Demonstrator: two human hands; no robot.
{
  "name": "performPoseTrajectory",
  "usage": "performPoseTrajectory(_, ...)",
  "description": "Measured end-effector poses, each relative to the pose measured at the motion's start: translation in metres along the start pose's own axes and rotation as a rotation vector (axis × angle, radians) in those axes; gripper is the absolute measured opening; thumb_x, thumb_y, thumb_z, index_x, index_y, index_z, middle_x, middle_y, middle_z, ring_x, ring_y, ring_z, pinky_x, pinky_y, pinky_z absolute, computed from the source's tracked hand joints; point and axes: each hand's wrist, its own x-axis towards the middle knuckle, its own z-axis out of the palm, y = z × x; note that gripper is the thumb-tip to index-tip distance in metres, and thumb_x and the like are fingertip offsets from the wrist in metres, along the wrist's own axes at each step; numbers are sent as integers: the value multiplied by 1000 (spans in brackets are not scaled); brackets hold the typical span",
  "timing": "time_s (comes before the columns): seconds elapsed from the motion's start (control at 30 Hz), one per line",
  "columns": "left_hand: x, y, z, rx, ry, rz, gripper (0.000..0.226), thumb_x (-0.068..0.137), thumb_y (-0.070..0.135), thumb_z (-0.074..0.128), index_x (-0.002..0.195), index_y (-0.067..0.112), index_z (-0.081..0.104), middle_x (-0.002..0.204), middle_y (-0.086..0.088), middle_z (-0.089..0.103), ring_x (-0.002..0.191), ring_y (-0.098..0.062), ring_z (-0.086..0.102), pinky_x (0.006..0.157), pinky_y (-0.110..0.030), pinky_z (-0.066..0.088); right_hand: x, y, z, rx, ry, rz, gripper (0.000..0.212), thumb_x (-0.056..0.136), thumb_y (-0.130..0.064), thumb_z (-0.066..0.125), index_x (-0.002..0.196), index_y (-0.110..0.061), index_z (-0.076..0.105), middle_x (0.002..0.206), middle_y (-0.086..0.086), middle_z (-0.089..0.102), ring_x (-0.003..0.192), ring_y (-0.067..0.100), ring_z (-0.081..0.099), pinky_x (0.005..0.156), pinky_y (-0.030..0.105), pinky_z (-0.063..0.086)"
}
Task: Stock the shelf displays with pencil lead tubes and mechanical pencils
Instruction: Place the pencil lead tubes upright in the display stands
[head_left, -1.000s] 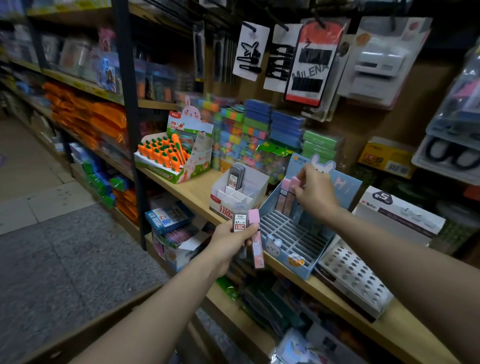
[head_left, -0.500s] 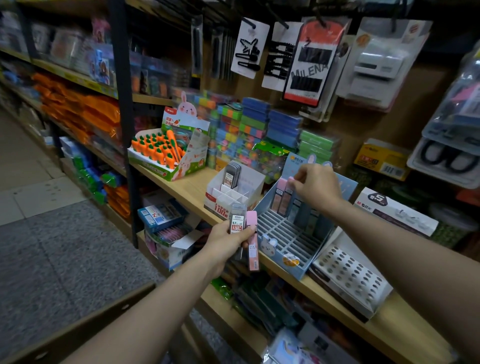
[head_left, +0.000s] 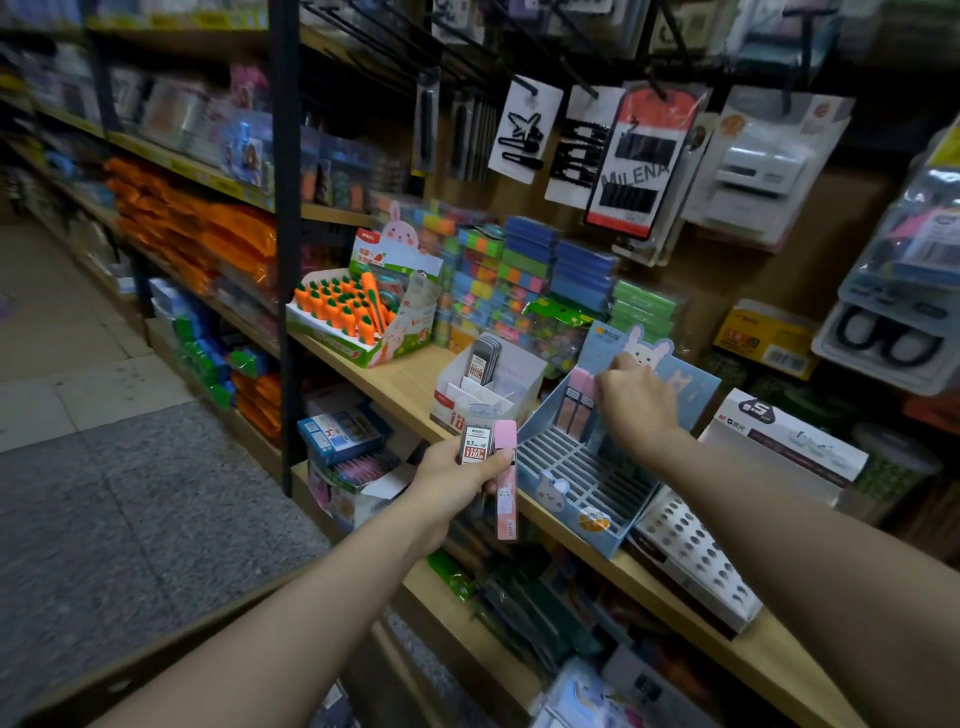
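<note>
Shelving is running across the view, its wooden shelf (head_left: 395, 376) carrying the displays. Standing on it is the blue bunny display box (head_left: 582, 483), its slotted tray tilting toward the person, with two pink lead tubes (head_left: 577, 402) already standing upright in the back row. The right hand (head_left: 631, 402) is hovering at those tubes, fingers curled at the back row; whether it is pinching one I cannot tell. The left hand (head_left: 457, 470) is gripping a clear lead tube (head_left: 476, 435) and a pink lead tube (head_left: 505, 480), both roughly upright, just left of the tray. Judging by this, the left hand's stock is lying nearest the empty front slots, long axes matching them.
</note>
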Motion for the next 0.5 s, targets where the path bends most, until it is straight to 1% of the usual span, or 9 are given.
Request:
performPoseTrajectory(0.1, -8, 3, -6, -3, 21, 2, 8, 88, 26, 70, 82, 21, 69, 61, 7, 62, 67, -12, 55, 67, -28, 45, -8, -9, 5, 42, -32, 36, 24, 97, -11, 54, 118, -2, 61, 117, 13, 47, 99, 35, 57, 74, 43, 50)
performPoseTrajectory(0.17, -13, 6, -7, 7, 26, -6, 8, 88, 29, 69, 82, 23, 69, 59, 9, 63, 69, -13, 57, 62, -27, 43, -12, -10, 6, 117, -1, 59, 28, 96, -15, 55, 122, -3, 56, 120, 14, 44, 99, 34, 56, 75, 45, 51)
performPoseTrajectory(0.23, -14, 10, -6, 25, 26, 2, 8, 88, 31, 69, 84, 24, 70, 63, 7, 64, 71, -13, 58, 58, -27, 43, -13, -11, 6, 299, 86, 62, 33, 95, -19, 55, 127, -7, 52, 122, 13, 46, 101, 32, 56, 77, 44, 49)
performPoseTrajectory(0.27, -14, 11, -5, 40, 28, 11, 7, 89, 31, 68, 85, 25, 70, 65, 6, 64, 70, -12, 58, 57, -26, 43, -15, -13, 4, 464, 95, 65, 32, 96, -22, 56, 125, -9, 54, 119, 10, 51, 99, 27, 57, 78, 41, 50)
performPoseTrajectory(0.33, -11, 15, -2, 62, 30, 34, 7, 89, 29, 68, 85, 24, 70, 61, 9, 62, 66, -9, 57, 54, -22, 42, -23, -18, -3, 885, -40, 57, 25, 97, -30, 57, 115, -14, 64, 100, 0, 62, 82, 15, 62, 70, 29, 53)
performPoseTrajectory(0.37, -9, 17, 1, 69, 27, 42, 5, 89, 28, 68, 86, 24, 70, 59, 11, 62, 64, -8, 57, 52, -20, 42, -29, -22, -6, 1082, -159, 26, 21, 96, -32, 58, 111, -19, 67, 94, -3, 65, 73, 12, 65, 66, 26, 55)
performPoseTrajectory(0.4, -7, 19, 4, 80, 18, 46, 4, 89, 28, 68, 89, 25, 70, 58, 13, 63, 63, -6, 57, 50, -18, 41, -35, -25, -7, 1190, -251, -21, 16, 96, -32, 60, 108, -24, 67, 94, -2, 68, 70, 12, 68, 65, 26, 58)
performPoseTrajectory(0.43, -5, 20, 8, 94, 5, 50, 4, 89, 27, 68, 92, 24, 70, 59, 14, 64, 63, -6, 57, 49, -18, 42, -40, -27, -8, 1219, -294, -78, 15, 95, -29, 61, 108, -25, 67, 96, 0, 70, 74, 15, 71, 68, 28, 60)
performPoseTrajectory(0.5, -1, 19, 16, 121, -15, 60, 12, 88, 24, 69, 100, 23, 69, 67, 9, 66, 66, -8, 59, 50, -20, 44, -47, -29, -7, 1197, -293, -144, 18, 93, -22, 64, 108, -15, 71, 95, 7, 74, 82, 25, 72, 74, 38, 61)
